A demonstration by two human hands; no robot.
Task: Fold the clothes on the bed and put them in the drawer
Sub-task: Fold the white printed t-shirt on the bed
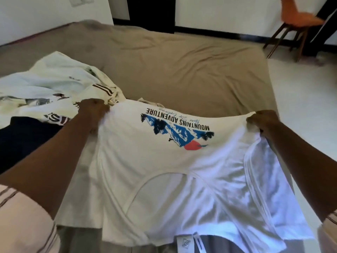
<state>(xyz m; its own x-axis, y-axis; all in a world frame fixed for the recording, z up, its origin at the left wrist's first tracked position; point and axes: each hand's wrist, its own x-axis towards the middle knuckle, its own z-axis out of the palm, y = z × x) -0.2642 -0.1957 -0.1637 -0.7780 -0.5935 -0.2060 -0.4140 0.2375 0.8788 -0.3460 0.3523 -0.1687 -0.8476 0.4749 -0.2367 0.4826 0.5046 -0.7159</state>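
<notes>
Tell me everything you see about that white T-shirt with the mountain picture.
The white T-shirt looks like soft cotton, wrinkled, spread front-up over the tan bed with its round neckline nearest the person. Its print, blue mountains, a red sun and MOUNTAINS ADVENTURE, reads upside down from here. A small label shows at the near edge. The left hand and right hand each grip its far edge, stretching it wide.

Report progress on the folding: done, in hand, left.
Done: no folded garment shows, and no drawer is in view. In hand: the left hand and right hand grip the white printed T-shirt, holding it spread over the bed. Left: folding it, then the crumpled pale pile and the dark garment beside it.
</notes>
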